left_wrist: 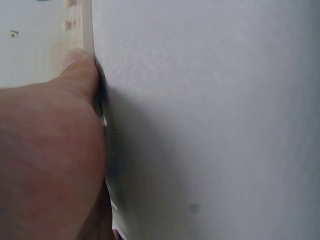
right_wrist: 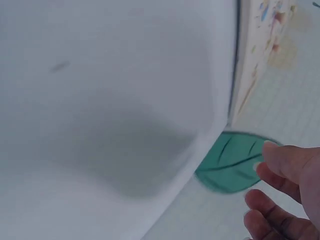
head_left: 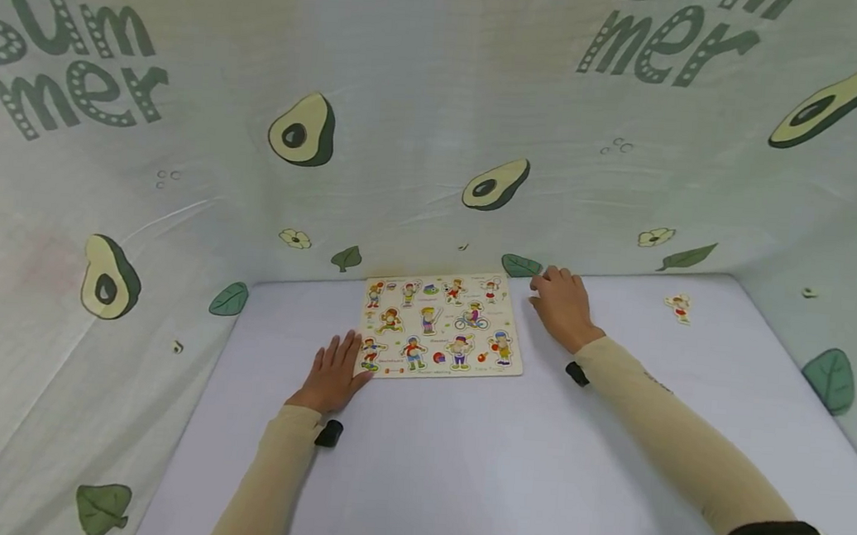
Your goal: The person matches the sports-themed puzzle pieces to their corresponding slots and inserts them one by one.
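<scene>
A wooden puzzle board (head_left: 438, 368) with colourful sports figures lies against the back edge of the table. My left hand (head_left: 331, 373) rests at its left front corner, fingers spread and straight. In the left wrist view the thumb (left_wrist: 82, 75) touches the board's edge. To the right of the board, and apart from it, my right hand (head_left: 566, 309) hovers near the table's back edge. Its fingers (right_wrist: 265, 200) are loosely bent, and nothing shows between them. One loose figure piece (head_left: 679, 308) lies on the table further right.
The white table (head_left: 474, 470) ends at the back against a hanging cloth (head_left: 412, 76) printed with avocados and leaves. More of this cloth covers the left and right sides. Each wrist carries a small black camera.
</scene>
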`<move>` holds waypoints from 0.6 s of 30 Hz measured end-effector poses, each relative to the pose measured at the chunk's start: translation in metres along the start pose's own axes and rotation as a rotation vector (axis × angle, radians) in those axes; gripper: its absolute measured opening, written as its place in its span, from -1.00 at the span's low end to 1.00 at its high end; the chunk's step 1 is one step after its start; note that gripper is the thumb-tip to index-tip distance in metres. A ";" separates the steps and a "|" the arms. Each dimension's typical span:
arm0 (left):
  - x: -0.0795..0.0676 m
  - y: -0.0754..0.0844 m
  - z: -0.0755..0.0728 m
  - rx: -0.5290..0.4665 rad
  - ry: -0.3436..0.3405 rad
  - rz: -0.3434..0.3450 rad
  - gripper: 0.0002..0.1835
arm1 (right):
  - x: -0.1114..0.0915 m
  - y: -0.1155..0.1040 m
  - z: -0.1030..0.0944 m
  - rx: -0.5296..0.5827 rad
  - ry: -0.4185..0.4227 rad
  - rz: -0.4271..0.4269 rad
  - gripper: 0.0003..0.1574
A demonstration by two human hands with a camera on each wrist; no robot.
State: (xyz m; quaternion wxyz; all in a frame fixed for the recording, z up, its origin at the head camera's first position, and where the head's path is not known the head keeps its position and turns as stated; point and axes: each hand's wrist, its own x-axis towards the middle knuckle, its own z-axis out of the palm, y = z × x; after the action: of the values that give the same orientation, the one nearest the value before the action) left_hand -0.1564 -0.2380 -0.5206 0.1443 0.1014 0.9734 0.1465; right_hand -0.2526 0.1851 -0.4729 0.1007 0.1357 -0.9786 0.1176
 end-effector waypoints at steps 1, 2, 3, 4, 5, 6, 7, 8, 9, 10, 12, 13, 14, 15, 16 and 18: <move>-0.001 0.000 0.000 -0.010 0.005 0.002 -0.14 | -0.003 0.006 -0.001 -0.008 0.004 0.004 -0.70; -0.001 0.000 -0.001 -0.012 0.008 0.003 -0.15 | -0.006 0.011 -0.002 -0.011 0.006 0.010 -0.70; -0.002 0.000 -0.001 -0.012 0.011 0.006 -0.15 | -0.010 0.018 -0.002 -0.016 0.007 0.018 -0.70; -0.002 -0.001 -0.001 -0.012 0.014 0.007 -0.16 | -0.013 0.024 -0.003 -0.019 0.007 0.025 -0.70; -0.002 -0.001 -0.001 -0.011 0.017 0.009 -0.16 | -0.016 0.031 -0.004 -0.023 0.007 0.034 -0.71; -0.001 -0.002 0.000 0.003 0.013 0.007 -0.16 | -0.020 0.037 -0.005 -0.025 0.004 0.046 -0.71; -0.001 -0.002 0.000 0.005 0.012 0.007 -0.16 | -0.023 0.044 -0.007 -0.025 0.005 0.054 -0.70; 0.000 -0.003 0.001 0.019 0.010 0.007 -0.16 | -0.027 0.052 -0.008 -0.022 0.007 0.065 -0.71; 0.000 -0.003 0.001 0.018 0.007 0.005 -0.15 | -0.030 0.059 -0.009 -0.020 0.014 0.073 -0.70; 0.000 -0.003 0.001 0.008 0.010 0.007 -0.16 | -0.034 0.066 -0.011 -0.015 0.023 0.081 -0.71; 0.001 -0.003 0.001 0.013 0.002 0.004 -0.15 | -0.042 0.081 -0.014 -0.005 0.044 0.096 -0.71; 0.001 -0.002 0.001 0.013 -0.001 0.002 -0.15 | -0.046 0.089 -0.016 -0.001 0.056 0.101 -0.71; 0.001 -0.001 0.001 0.012 -0.004 0.002 -0.15 | -0.049 0.096 -0.017 0.005 0.061 0.112 -0.71; 0.000 0.000 0.000 0.009 -0.009 0.001 -0.15 | -0.052 0.103 -0.020 0.010 0.064 0.123 -0.70; 0.000 0.000 0.000 0.003 -0.005 0.003 -0.16 | -0.055 0.110 -0.021 0.012 0.062 0.139 -0.70; 0.000 0.001 0.000 0.001 -0.003 0.005 -0.16 | -0.061 0.123 -0.025 0.015 0.046 0.177 -0.69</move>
State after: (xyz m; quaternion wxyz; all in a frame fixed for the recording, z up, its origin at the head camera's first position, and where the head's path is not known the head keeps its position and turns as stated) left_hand -0.1563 -0.2375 -0.5201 0.1453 0.1043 0.9729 0.1464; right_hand -0.2268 0.3217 -0.4881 0.1114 0.0467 -0.9833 0.1362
